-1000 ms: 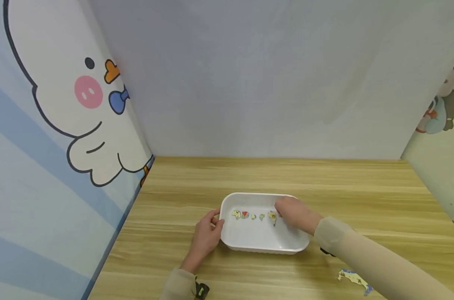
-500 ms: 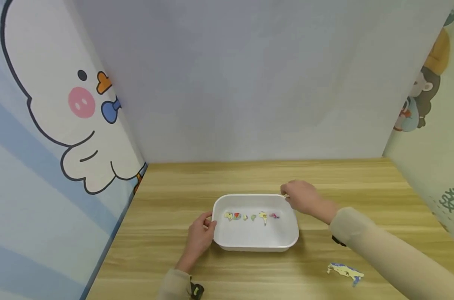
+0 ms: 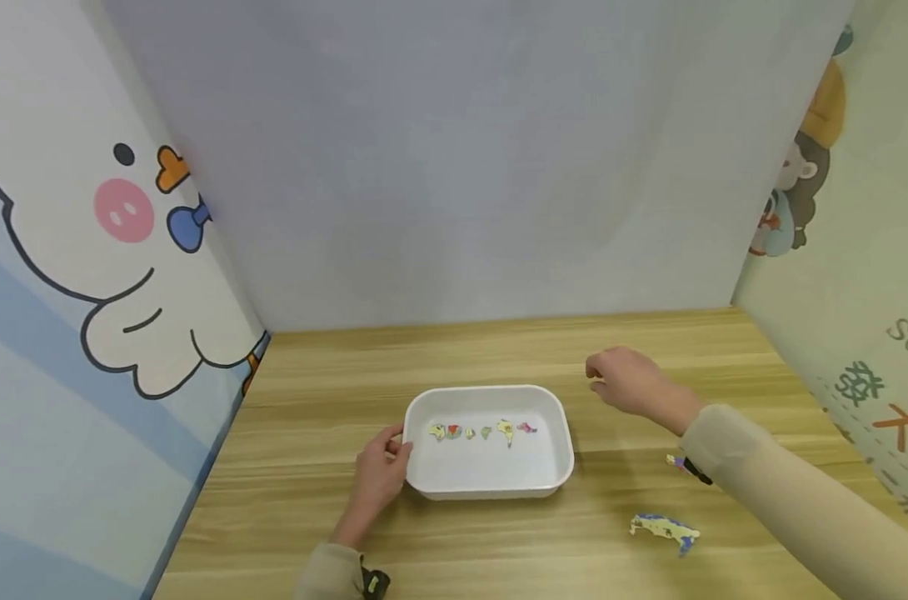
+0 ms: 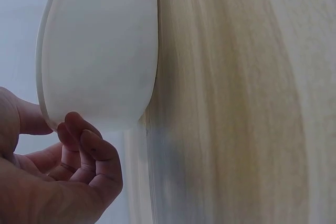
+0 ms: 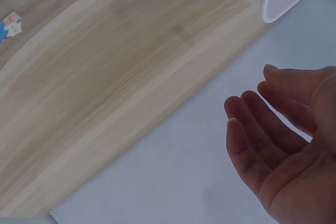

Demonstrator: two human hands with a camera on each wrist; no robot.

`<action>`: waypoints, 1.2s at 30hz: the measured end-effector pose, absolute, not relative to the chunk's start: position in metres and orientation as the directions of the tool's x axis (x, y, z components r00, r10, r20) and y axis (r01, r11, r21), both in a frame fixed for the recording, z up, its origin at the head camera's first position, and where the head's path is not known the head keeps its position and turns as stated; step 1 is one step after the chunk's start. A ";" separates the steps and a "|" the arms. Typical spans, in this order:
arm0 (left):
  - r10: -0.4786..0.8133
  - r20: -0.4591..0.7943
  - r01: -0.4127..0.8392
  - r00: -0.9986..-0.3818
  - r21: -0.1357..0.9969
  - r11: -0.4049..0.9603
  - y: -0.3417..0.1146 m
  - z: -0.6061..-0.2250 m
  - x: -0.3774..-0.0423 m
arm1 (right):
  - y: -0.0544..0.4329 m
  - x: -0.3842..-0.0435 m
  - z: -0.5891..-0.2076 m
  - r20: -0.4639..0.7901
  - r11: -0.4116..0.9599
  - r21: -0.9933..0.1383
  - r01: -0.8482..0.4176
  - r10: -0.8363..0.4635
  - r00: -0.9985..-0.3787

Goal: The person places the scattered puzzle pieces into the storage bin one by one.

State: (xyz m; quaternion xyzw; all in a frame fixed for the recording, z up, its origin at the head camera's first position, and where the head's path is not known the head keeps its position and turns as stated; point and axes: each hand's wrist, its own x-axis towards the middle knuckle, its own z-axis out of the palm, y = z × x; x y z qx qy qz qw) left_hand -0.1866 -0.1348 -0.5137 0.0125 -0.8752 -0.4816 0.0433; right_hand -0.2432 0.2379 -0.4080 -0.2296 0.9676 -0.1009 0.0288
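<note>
A white plastic tray [image 3: 491, 473] stands on the table. My left hand [image 3: 380, 473] pinches its left rim between thumb and fingers; the left wrist view shows curled fingertips [image 4: 93, 141] against the tray's end wall. Inside the tray, several small flat pieces with irregular outlines, like map puzzle pieces, lie in a row: a yellow one [image 3: 506, 431] and a pink one [image 3: 526, 427] are on the right end. My right hand [image 3: 632, 383] hovers over the table to the right of the tray. Its fingers are loosely bent, and the right wrist view shows nothing between them.
On the wooden table [image 3: 334, 375], right of the tray, lies a long yellow-and-blue flat piece [image 3: 666, 527]. A smaller colourful piece [image 3: 676, 461] is partly hidden by the right wrist. A grey-white wall [image 3: 461, 208] closes the back, with printed panels at both sides.
My right hand has lifted out of the tray and moved right, leaving the pink piece in the row. The left hand still holds the rim. The camera view has shifted rightward.
</note>
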 end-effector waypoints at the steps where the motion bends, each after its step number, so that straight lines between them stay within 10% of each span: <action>1: -0.057 0.061 0.021 -0.997 0.846 0.533 -0.135 -0.513 -0.187 | 0.241 -0.242 -0.408 -0.008 0.875 -0.208 -0.437 -0.448 -0.894; 36: -0.045 0.057 0.026 -0.997 0.859 0.511 -0.137 -0.517 -0.190 | 0.328 -0.202 -0.465 -0.263 0.901 -0.335 -0.275 -0.370 -0.891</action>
